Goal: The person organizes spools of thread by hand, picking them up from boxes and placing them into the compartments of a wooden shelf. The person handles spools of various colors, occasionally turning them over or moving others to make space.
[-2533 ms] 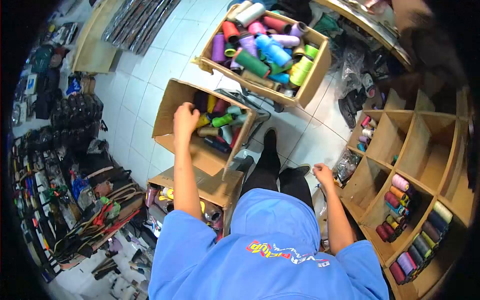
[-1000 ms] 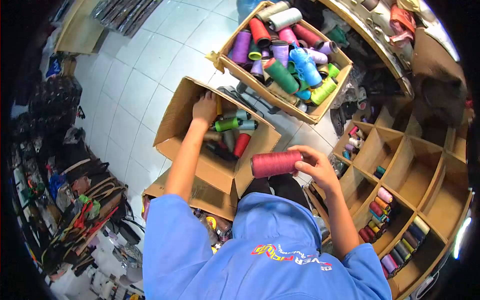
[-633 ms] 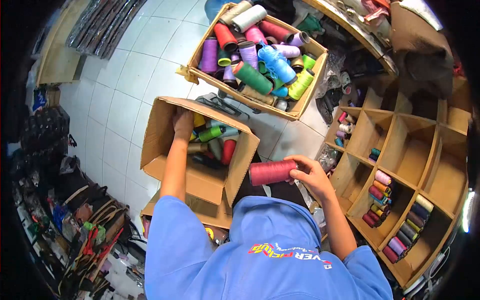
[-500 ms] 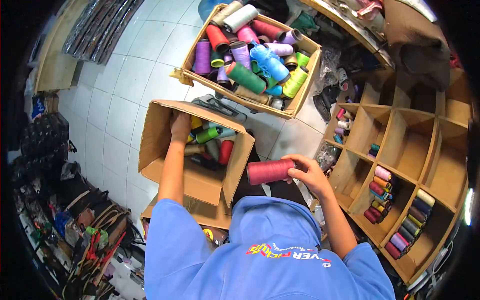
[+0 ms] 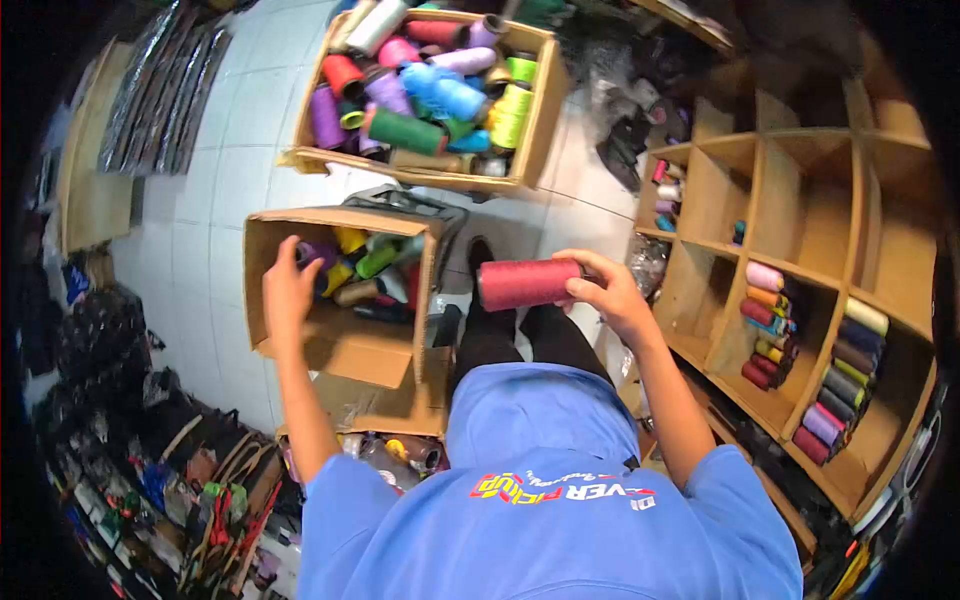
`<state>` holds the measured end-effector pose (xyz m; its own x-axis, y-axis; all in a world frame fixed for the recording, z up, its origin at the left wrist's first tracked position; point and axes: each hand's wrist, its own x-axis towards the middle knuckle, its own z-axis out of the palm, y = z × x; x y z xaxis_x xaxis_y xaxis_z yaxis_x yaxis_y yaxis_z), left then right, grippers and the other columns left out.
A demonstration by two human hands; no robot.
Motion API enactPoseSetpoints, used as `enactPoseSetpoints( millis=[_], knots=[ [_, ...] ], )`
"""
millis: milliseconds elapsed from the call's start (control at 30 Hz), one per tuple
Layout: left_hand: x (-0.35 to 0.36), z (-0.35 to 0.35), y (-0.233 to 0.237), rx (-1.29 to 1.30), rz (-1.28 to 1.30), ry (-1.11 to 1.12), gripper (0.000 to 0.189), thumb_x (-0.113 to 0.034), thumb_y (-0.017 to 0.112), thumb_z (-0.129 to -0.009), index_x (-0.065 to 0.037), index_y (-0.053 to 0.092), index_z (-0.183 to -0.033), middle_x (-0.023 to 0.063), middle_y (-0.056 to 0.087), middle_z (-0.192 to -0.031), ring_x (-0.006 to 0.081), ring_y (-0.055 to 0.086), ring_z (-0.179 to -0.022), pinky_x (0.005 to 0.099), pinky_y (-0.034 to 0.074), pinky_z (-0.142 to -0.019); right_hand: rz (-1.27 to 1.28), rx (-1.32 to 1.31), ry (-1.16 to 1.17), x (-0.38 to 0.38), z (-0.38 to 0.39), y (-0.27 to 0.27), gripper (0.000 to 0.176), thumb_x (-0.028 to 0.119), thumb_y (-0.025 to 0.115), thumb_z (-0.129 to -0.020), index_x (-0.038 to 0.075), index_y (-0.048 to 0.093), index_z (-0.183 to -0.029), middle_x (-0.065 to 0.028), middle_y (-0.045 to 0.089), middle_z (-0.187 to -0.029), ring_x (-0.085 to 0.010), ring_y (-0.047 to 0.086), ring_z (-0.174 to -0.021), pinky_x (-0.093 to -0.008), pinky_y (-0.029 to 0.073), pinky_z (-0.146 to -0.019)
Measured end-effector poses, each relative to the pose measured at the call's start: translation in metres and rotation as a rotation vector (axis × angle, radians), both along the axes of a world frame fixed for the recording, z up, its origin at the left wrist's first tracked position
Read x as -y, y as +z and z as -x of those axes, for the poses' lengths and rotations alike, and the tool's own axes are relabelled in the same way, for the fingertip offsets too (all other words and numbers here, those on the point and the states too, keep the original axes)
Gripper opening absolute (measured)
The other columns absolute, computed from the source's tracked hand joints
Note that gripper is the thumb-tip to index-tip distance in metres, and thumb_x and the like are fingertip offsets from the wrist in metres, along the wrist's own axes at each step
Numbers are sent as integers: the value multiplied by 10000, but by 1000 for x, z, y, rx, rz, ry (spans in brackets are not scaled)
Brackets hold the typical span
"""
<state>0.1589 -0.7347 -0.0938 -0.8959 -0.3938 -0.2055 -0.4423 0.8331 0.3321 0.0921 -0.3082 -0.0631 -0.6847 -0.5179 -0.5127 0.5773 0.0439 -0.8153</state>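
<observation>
My right hand [image 5: 605,290] grips a dark red cone of thread [image 5: 525,285] at its right end, holding it level above my legs. The thumb lies on the near side and the fingers go over the top. My left hand [image 5: 288,285] is at the left inside of a cardboard box [image 5: 340,355] lying with its opening toward me. Its thumb and forefinger are spread beside the end of a purple cone of thread [image 5: 320,254]. Farther in are a bright green cone [image 5: 377,260], a tan cone [image 5: 358,292] and yellow ones, partly hidden by the box's side.
Beyond stands a second cardboard box [image 5: 545,120] heaped with thread cones in many colours. On the right, a wooden compartment shelf [image 5: 810,230] holds several rows of small spools. Bags and straps [image 5: 215,490] are piled at the lower left on the tiled floor [image 5: 225,190].
My left hand has drawn back a little, so its fingers and the purple cone show. The right hand still holds the red cone. The view has shifted, moving the boxes leftward.
</observation>
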Motion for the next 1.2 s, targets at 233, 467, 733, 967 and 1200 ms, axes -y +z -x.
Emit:
enactPoseSetpoints(
  millis=[233,467,733,967,1200],
  knots=[
    [-133,5,80,-260,-823,225,390,-132,642,-865,-75,508,-1226,86,587,-1065,149,607,-852,226,486,-543,-8,-24,-264,-89,-38,-3,453,184,690,-824,3,519,-1202,-82,604,-1008,-127,590,-852,-272,496,-740],
    [-327,32,56,103,-1130,-223,415,-60,667,-819,-79,519,-1206,50,585,-917,95,562,-713,204,463,-497,-434,-114,-730,-256,-117,-35,405,184,707,-807,1,563,-1139,-97,626,-952,-137,619,-756,-257,515,-582],
    [-494,9,52,359,-1070,-839,440,-93,730,-773,-66,533,-1166,59,607,-803,92,562,-604,257,462,-527,-1576,-117,-726,-440,-160,-49,503,315,731,-713,4,606,-1088,-193,656,-1026,-311,632,-967,-370,481,-830],
    [-533,0,44,302,-1074,-1037,455,-128,747,-760,-74,526,-1155,134,634,-830,195,600,-586,319,471,-595,-1572,-155,-817,-544,-136,-70,547,235,778,-641,40,622,-1128,-212,624,-1118,-321,598,-1049,-375,456,-893],
    [-509,11,23,397,-920,-890,459,-97,737,-767,-48,522,-1170,87,656,-812,124,567,-528,279,454,-489,-1623,-210,-725,-567,-117,-89,559,222,797,-618,112,630,-1140,-196,639,-1095,-330,606,-1035,-385,471,-876]
  ],
)
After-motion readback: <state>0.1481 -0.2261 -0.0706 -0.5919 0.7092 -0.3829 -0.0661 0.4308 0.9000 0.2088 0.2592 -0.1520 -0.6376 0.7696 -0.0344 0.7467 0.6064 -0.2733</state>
